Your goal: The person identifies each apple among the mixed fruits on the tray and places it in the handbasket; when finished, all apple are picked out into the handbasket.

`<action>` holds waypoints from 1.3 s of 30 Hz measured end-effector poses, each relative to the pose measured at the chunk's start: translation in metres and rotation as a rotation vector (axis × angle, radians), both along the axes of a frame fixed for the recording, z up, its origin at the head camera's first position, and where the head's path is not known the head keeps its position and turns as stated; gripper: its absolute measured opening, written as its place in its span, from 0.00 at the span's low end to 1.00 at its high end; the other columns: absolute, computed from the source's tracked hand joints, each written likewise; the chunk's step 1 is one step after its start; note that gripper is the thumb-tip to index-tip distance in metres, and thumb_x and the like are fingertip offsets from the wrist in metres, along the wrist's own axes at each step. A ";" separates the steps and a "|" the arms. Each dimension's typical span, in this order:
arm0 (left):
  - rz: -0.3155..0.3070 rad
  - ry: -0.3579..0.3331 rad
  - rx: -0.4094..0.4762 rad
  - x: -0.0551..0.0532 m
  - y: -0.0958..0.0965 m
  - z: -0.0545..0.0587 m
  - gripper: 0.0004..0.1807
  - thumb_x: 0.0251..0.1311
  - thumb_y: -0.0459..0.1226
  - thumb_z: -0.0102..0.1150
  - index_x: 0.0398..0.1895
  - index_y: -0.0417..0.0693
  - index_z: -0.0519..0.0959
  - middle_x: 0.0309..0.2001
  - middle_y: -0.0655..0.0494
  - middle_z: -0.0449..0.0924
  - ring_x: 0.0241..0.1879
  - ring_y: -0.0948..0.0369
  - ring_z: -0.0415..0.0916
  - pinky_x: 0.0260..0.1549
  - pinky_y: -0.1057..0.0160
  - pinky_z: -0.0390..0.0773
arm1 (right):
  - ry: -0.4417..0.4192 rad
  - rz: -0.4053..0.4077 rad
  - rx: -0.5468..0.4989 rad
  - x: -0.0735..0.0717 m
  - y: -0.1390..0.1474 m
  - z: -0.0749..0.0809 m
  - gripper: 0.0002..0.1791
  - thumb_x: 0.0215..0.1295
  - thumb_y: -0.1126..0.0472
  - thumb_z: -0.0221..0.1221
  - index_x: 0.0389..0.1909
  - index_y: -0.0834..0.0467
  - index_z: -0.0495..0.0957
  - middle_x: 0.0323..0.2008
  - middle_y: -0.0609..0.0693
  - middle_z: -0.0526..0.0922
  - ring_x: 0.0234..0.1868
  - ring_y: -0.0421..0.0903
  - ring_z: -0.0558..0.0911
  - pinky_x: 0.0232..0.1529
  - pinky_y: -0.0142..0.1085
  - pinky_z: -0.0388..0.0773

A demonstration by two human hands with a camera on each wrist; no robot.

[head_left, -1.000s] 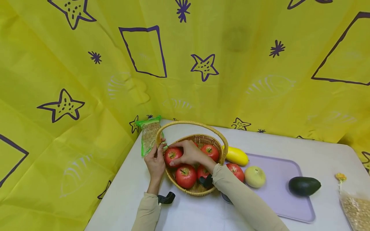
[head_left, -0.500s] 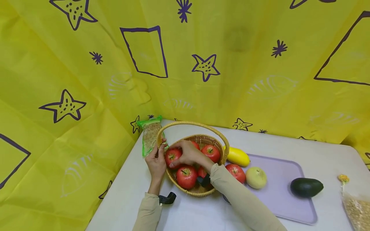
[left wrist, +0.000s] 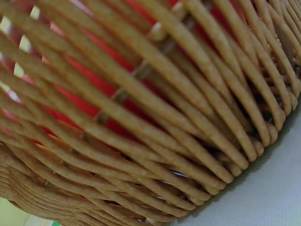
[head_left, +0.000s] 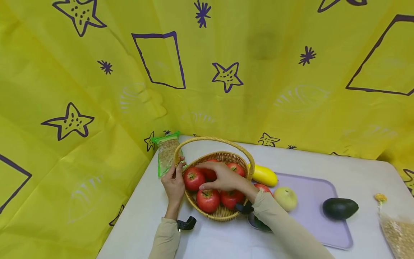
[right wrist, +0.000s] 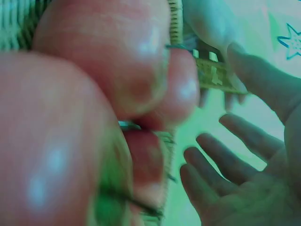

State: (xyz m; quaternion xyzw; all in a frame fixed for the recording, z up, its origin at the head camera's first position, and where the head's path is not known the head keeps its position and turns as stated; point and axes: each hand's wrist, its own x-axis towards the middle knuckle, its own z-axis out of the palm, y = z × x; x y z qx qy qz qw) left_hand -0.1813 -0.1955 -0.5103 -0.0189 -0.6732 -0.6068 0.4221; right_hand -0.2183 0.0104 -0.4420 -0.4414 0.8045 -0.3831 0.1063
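Observation:
A wicker basket (head_left: 223,216) with a tall arched handle holds several red apples (head_left: 208,200). My left hand (head_left: 174,186) holds the basket at the left foot of its handle. Over the basket, my right hand (head_left: 223,177) is spread with nothing in it, its thumb close to the leftmost apple (head_left: 194,178). The right wrist view shows the right hand (right wrist: 244,183) with extended fingers beside large, near apples (right wrist: 99,52). Filling the left wrist view is the woven side of the basket (left wrist: 155,103), with red apple showing through the gaps.
Right of the basket lies a lilac tray (head_left: 310,185), bearing a pale green round fruit (head_left: 285,198) and a dark green avocado-like fruit (head_left: 340,208). A yellow oblong fruit (head_left: 265,175) lies behind. Green-edged bag (head_left: 166,154) stands back left; another bag (head_left: 399,233) is far right.
My right hand has let go of the leftmost apple and moved right, its fingers spreading. The left hand stays at the basket handle.

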 end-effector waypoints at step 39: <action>0.016 0.020 -0.004 0.001 0.000 -0.003 0.12 0.70 0.20 0.59 0.52 0.26 0.86 0.45 0.29 0.88 0.44 0.67 0.88 0.45 0.76 0.83 | 0.040 -0.304 0.017 0.037 0.179 -0.034 0.43 0.50 0.47 0.83 0.65 0.61 0.81 0.58 0.55 0.88 0.55 0.58 0.87 0.56 0.55 0.85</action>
